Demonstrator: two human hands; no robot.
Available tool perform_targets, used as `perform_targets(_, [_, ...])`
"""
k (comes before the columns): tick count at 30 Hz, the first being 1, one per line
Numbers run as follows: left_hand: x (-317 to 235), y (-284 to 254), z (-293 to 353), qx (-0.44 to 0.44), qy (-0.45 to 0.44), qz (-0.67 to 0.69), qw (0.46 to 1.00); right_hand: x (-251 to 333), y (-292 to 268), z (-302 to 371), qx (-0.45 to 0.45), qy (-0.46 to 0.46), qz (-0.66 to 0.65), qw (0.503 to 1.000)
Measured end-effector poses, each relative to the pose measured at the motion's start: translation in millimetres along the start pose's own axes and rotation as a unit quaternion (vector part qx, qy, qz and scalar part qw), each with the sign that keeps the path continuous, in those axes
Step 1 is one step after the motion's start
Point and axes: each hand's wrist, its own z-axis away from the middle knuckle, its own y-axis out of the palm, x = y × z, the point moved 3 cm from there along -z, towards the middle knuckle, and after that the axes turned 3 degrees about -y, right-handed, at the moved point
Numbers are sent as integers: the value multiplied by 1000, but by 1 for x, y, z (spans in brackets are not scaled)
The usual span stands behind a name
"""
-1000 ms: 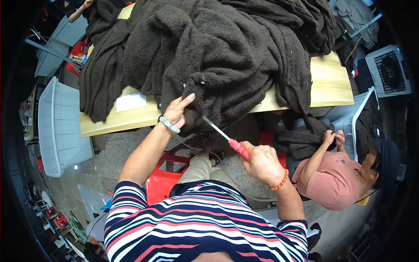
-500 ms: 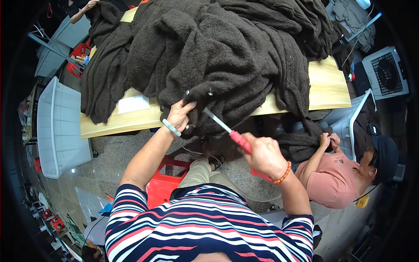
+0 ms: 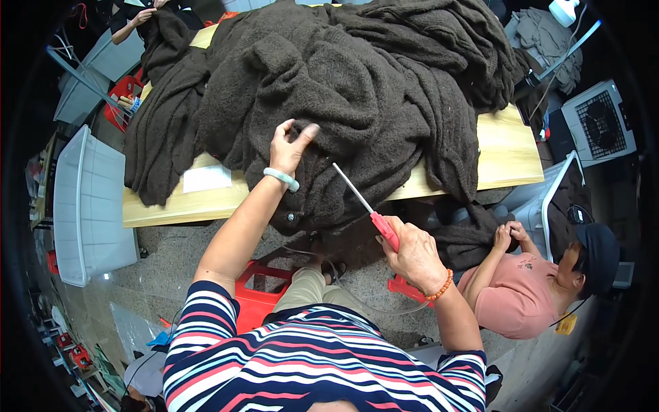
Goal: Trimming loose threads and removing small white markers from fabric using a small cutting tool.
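Observation:
My right hand (image 3: pixel 417 255) is closed around a red-handled tool (image 3: pixel 384 230) with a long thin metal shaft. The tip of the shaft points up and left, close to the dark brown knitted fabric (image 3: pixel 364 89); whether it touches cannot be told. Over the near part of that fabric lies my left hand (image 3: pixel 292 147), its thumb spread away from the fingers, so it is open. Part of its fingertips is lost against the cloth. A small shiny spot, perhaps a button (image 3: pixel 290 216), shows on the hanging fold below my left wrist.
The fabric is heaped over a wooden table (image 3: pixel 504 147), beside a white paper (image 3: pixel 207 178). White bins (image 3: pixel 86 206) stand left and right. At the right a co-worker in a pink shirt (image 3: pixel 515 288) handles dark cloth; another person's hands (image 3: pixel 144 15) work far left. A red stool (image 3: pixel 257 302) is below.
My left hand has let go of the dark fold it pinched and moved up over the heap. The fold has dropped. My right hand has shifted slightly right and down, still holding the tool.

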Motion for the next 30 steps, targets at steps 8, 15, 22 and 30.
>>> perform_targets(8, [7,-8,-6,63,57,144,986,-9,-6,-3,-29,-8,-21,999])
perform_targets(15, [-18,-1,47,95,275,-94,952,-11,-14,-14,-1,-29,-8,1000])
perform_targets(22, [-16,-1,65,113,424,-204,875,-12,-21,-14,102,4,23,995])
perform_targets(30, [7,-4,80,155,450,-250,843,-16,-11,-12,150,-44,10,988])
